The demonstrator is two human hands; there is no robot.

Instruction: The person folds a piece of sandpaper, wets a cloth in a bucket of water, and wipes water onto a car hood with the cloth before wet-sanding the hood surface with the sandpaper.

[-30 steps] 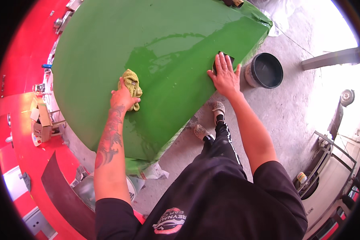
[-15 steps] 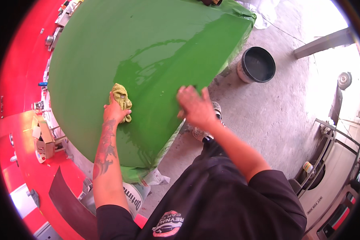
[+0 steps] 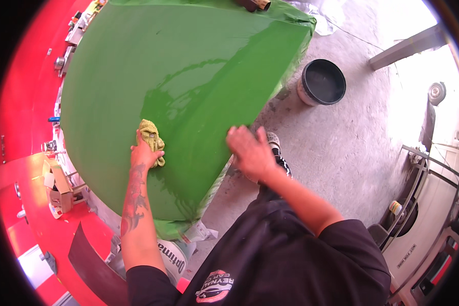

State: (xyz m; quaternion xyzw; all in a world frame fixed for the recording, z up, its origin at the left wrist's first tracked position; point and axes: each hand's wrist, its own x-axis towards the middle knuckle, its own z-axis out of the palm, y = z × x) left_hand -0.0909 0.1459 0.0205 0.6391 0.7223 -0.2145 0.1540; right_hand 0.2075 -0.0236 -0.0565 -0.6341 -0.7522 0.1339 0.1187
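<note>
The green panel (image 3: 209, 107) lies across the upper left and centre, partly wet-looking. The left hand (image 3: 145, 154) grips a bunched yellow cloth (image 3: 152, 135) on it. The right hand (image 3: 252, 153) is blurred, fingers extended; cannot tell whether it holds anything. Uneven pressure could mark the panel; wetness could cause slipping.

Open cardboard box (image 3: 61, 193) noted at left, set against red surfaces (image 3: 23, 112); dark curved panel (image 3: 93, 265) seen nearer the lower edge. White tub (image 3: 174, 257) partly hidden from view. Rough concrete floor (image 3: 321, 168) exposed at right, pale crumpled sheeting (image 3: 329, 14) observed at top. Grey beam (image 3: 405, 48) recorded at upper right, wheel (image 3: 436, 94) below it; small container (image 3: 395, 207) sighted near metal frame (image 3: 446, 168).
</note>
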